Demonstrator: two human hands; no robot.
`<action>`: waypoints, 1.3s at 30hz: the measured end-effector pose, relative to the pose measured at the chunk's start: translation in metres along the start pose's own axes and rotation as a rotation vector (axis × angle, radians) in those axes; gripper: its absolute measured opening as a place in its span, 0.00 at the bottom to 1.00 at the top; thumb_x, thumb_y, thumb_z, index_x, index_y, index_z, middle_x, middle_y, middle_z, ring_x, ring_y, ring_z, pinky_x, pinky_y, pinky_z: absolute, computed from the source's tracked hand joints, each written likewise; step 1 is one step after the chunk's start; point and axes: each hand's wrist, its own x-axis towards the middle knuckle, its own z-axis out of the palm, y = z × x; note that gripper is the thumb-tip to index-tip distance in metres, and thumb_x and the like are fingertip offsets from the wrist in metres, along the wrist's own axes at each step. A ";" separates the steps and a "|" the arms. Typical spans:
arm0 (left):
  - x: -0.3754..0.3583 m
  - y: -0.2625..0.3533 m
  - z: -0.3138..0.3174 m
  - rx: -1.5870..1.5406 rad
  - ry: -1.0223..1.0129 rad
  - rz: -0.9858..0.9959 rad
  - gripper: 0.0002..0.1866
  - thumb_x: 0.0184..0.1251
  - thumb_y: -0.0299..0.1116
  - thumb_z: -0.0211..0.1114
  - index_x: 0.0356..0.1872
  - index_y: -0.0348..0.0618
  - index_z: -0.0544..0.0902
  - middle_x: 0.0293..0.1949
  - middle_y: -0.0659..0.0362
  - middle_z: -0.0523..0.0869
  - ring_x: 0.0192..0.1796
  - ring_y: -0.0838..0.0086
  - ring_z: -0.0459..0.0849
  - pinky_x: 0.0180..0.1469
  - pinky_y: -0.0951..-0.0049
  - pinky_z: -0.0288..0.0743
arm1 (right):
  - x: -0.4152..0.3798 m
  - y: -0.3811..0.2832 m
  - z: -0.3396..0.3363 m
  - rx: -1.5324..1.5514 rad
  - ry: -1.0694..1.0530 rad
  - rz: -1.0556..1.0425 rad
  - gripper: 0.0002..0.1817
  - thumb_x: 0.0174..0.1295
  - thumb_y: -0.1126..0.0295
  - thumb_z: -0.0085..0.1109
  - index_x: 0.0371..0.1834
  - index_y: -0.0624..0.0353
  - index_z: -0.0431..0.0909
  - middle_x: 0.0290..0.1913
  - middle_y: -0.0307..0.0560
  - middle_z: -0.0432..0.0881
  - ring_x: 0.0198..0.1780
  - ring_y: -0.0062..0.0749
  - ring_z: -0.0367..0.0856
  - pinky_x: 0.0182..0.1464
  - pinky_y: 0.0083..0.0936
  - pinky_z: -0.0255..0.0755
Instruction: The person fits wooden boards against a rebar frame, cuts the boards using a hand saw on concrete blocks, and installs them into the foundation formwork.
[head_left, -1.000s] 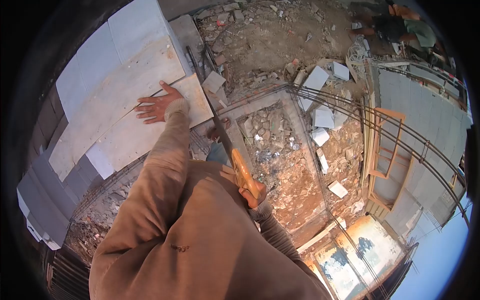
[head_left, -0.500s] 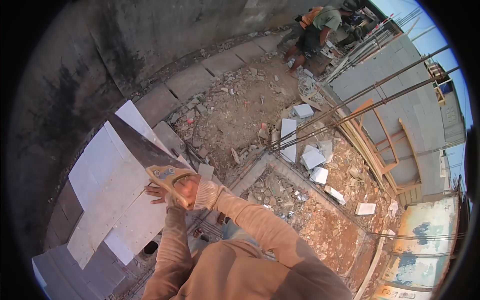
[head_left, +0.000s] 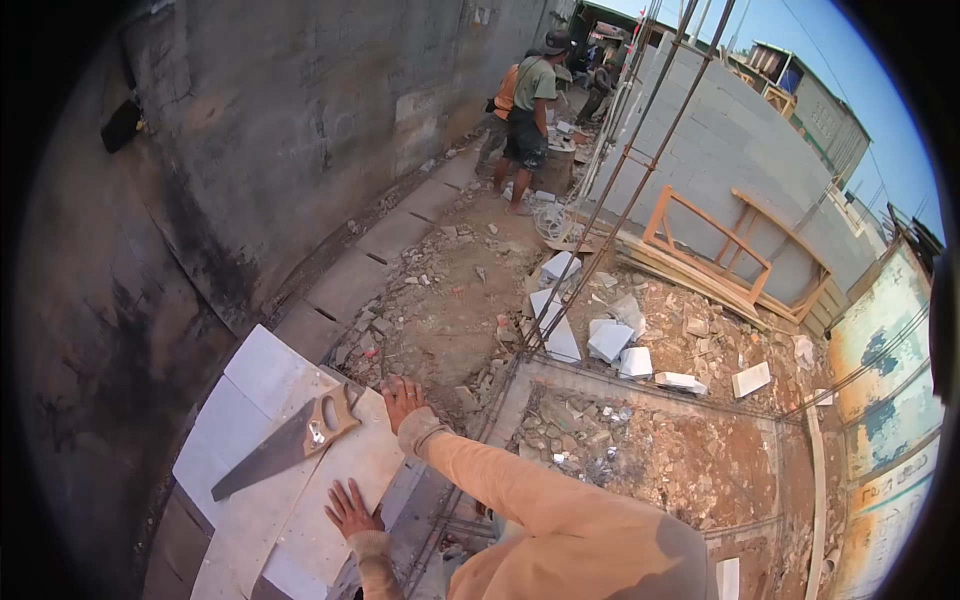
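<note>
A handsaw [head_left: 285, 447] with a wooden handle lies flat on a pale board [head_left: 352, 462], its blade toward the lower left. White blocks [head_left: 240, 385] are under and beside the board. My left hand [head_left: 352, 508] rests on the board with fingers spread, below the saw. At the board's right corner is my right hand [head_left: 401, 398], its fingers apart over the edge, touching no part of the saw and holding nothing.
Rebar rods [head_left: 640, 180] rise ahead from a trench frame. Rubble and white blocks [head_left: 610, 340] lie on the ground. Wooden frames [head_left: 710, 245] lean on a grey wall [head_left: 690, 130]. Other people [head_left: 525, 120] stand in the far passage.
My right hand has let go of the saw, which now lies on the board. That hand is at the board's edge. The view has tilted and turned, and a person farther away stands more upright.
</note>
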 end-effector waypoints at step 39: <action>-0.198 0.815 0.185 -0.272 -1.075 1.567 0.27 0.77 0.49 0.63 0.62 0.35 0.78 0.51 0.48 0.88 0.48 0.63 0.88 0.51 0.65 0.80 | -0.797 0.448 -0.205 0.795 2.174 1.864 0.34 0.60 0.42 0.72 0.54 0.63 0.83 0.44 0.44 0.87 0.39 0.30 0.83 0.43 0.30 0.77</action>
